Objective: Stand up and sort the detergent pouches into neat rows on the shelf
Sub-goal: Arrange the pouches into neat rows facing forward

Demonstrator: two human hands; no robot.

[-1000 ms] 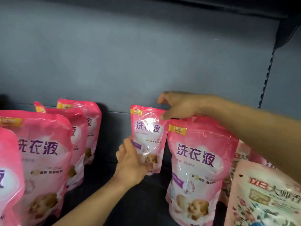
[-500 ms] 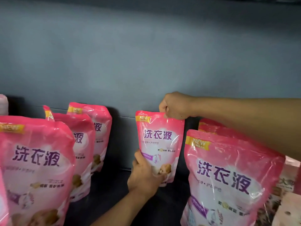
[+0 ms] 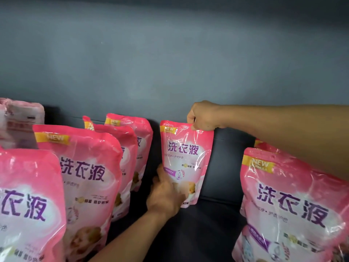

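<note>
The right hand (image 3: 204, 116) is reaching in from the right, its fingers curled tight and pinching the top edge of a pink pouch (image 3: 186, 159) near the pouch's upper right corner. The left hand (image 3: 166, 195) is coming up from below and gripping the same pouch at its lower left, with the thumb lying across the front of the pack and the other fingers going behind it, out of sight. The pouch is standing upright at the back of the dark shelf (image 3: 207, 229), close to the grey back panel (image 3: 170, 63), with purple characters and a yellow "NEW" corner label facing the camera.

To its left, a row of matching pouches (image 3: 88, 176) is running from the back of the shelf toward the camera, each one overlapping the one behind; the rearmost one is sitting just beside the held pouch with a narrow dark gap between them. A paler pack (image 3: 20, 120) is showing at the far left behind that row, blurred. To the right, another pink pouch (image 3: 290, 208) is standing large in the foreground, partly under the right forearm, with the edge of a further one peeking out behind it. A bare stretch of shelf is lying between this right group and the held pouch.
</note>
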